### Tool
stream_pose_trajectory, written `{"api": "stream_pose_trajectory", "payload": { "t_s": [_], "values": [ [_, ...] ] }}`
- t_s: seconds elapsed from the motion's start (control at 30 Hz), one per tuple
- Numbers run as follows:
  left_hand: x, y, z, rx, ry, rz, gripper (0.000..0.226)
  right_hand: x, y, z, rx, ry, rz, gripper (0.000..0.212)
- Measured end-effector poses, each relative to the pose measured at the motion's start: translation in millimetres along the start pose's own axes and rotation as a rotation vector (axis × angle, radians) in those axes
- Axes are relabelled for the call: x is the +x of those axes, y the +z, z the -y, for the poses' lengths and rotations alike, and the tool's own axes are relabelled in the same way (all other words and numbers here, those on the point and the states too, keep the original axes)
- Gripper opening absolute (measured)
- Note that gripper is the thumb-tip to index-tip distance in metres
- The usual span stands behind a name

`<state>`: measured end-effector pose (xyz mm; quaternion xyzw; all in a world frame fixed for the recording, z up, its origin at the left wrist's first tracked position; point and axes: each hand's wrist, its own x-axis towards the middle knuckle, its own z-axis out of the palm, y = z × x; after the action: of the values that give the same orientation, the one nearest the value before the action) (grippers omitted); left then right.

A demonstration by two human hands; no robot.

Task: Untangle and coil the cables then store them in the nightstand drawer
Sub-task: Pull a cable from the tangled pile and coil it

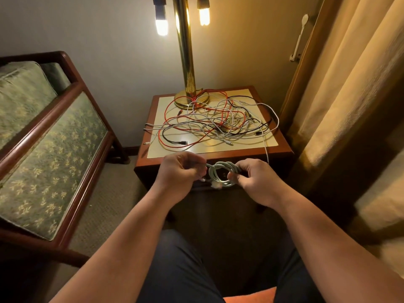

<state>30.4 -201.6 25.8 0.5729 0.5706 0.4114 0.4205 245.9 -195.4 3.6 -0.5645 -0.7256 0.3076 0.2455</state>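
A small coil of white cable (220, 172) hangs in the air in front of the nightstand (282, 147), below its front edge. My right hand (253, 177) grips the coil's right side. My left hand (181, 170) pinches the cable's loose end at the coil's left side. On the nightstand top lies a tangle of red, white and black cables (209, 121), spread from the lamp base to the front. One white cable (265, 147) droops over the front right edge. The drawer front is in shadow behind my hands.
A brass lamp (185, 62) with two lit bulbs stands at the back of the nightstand. A green upholstered armchair (50, 136) with a wooden frame is to the left. Yellow curtains (341, 84) hang on the right. My dark-trousered legs are below.
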Motion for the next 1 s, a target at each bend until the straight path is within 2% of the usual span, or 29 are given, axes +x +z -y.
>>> {"api": "stream_pose_trajectory", "payload": {
  "t_s": [0.17,0.3,0.37,0.5,0.63,0.7,0.8,0.87,0.93,1.0],
  "values": [
    [1.1,4.4,3.6,0.244,0.153,-0.022,0.025,1.2,-0.6,0.9,0.068,0.026,-0.046,0.006],
    [3.6,3.3,16.0,0.386,0.288,-0.094,0.018,0.4,-6.0,1.1,0.277,0.037,-0.006,0.006],
    [5.6,3.0,22.9,0.384,0.295,-0.122,0.015,-1.0,-6.2,3.3,0.392,0.04,0.029,0.009],
    [6.6,8.3,28.2,0.117,0.159,-0.139,0.014,-3.3,0.2,6.8,0.676,0.1,0.048,0.014],
    [1.8,16.3,20.6,-0.398,-0.167,-0.073,0.016,-1.4,10.5,8.2,0.888,0.154,0.027,0.013],
    [-0.2,20.1,17.0,-0.529,-0.301,-0.041,0.023,0.3,16.4,10.3,0.913,0.172,0.005,0.013],
    [0.1,21.8,13.1,-0.605,-0.345,-0.02,0.033,3.3,19.4,14.0,0.87,0.172,-0.038,0.011],
    [0.4,20.9,11.1,-0.533,-0.301,-0.03,0.035,5.2,18.2,16.0,0.807,0.157,-0.068,0.01],
    [-0.5,20.2,9.4,-0.389,-0.247,-0.046,0.031,6.5,17.4,16.8,0.756,0.139,-0.085,0.012],
    [-0.6,18.7,7.4,-0.344,-0.249,-0.066,0.021,6.6,18.7,18.3,0.734,0.127,-0.083,0.013]
  ]
}}
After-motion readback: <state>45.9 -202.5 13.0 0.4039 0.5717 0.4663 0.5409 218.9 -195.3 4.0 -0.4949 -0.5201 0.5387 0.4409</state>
